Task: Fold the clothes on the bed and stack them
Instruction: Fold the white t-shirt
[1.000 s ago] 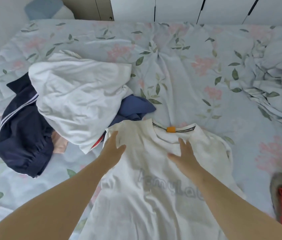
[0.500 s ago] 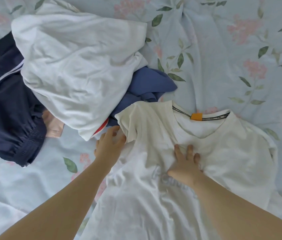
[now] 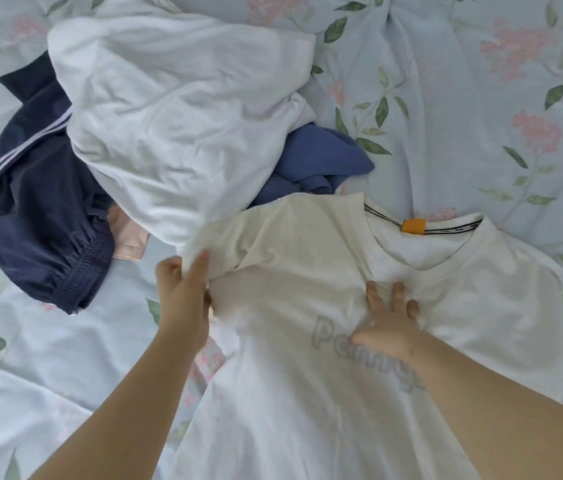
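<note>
Raised off the bed (image 3: 446,98) since the earlier frame, one sleeve (image 3: 228,240) of the cream T-shirt (image 3: 307,403), not yet folded, lay beside the unfolded white garment (image 3: 176,116) and navy shorts (image 3: 41,216), and was pinched by the left hand (image 3: 183,292) while the chest was pressed by the flat, spread right hand (image 3: 387,323).

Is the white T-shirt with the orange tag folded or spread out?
Spread, not folded: the T-shirt lies front up, collar and lettering showing. The left hand grips one sleeve; the right hand presses its chest.
</note>
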`<control>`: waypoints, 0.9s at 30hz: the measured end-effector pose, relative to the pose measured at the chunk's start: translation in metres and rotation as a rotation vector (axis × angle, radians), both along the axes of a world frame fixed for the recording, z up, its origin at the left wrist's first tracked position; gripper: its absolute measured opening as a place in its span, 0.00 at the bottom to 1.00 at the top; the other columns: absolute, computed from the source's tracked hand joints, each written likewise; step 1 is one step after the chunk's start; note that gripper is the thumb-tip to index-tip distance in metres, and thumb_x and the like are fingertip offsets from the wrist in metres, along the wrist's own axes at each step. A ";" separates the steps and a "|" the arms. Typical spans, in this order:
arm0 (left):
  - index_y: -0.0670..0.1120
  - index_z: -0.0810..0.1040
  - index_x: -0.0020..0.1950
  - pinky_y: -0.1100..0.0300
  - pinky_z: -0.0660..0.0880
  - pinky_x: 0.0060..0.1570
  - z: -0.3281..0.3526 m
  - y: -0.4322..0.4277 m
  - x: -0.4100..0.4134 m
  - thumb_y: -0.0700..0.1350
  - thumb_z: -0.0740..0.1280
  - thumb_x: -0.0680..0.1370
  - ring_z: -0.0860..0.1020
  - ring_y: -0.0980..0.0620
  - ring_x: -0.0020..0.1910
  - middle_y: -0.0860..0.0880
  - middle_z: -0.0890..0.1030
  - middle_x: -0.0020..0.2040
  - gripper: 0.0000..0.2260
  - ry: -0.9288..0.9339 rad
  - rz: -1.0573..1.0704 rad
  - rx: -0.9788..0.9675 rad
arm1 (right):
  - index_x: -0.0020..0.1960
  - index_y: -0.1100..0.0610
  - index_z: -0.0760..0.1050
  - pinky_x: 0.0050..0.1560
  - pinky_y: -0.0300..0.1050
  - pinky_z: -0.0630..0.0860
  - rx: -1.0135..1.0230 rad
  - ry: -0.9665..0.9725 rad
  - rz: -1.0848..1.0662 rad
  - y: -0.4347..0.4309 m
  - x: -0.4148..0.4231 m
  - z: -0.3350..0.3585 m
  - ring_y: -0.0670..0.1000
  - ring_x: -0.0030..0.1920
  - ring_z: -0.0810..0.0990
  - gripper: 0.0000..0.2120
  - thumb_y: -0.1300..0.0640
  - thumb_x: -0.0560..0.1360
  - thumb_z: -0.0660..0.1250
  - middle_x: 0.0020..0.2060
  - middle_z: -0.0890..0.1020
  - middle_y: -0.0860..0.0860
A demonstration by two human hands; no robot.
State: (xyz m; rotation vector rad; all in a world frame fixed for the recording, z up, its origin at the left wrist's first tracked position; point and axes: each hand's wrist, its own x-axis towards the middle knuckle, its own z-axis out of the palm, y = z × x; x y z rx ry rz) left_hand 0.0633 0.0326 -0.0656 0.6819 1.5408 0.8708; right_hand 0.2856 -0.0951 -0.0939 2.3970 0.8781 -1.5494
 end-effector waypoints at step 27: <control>0.47 0.58 0.73 0.43 0.67 0.58 -0.004 0.048 -0.022 0.48 0.74 0.72 0.69 0.41 0.61 0.47 0.69 0.65 0.36 0.439 -0.274 -0.239 | 0.75 0.45 0.31 0.75 0.55 0.41 -0.045 -0.078 0.044 0.005 -0.009 0.003 0.63 0.74 0.32 0.48 0.46 0.74 0.66 0.73 0.29 0.54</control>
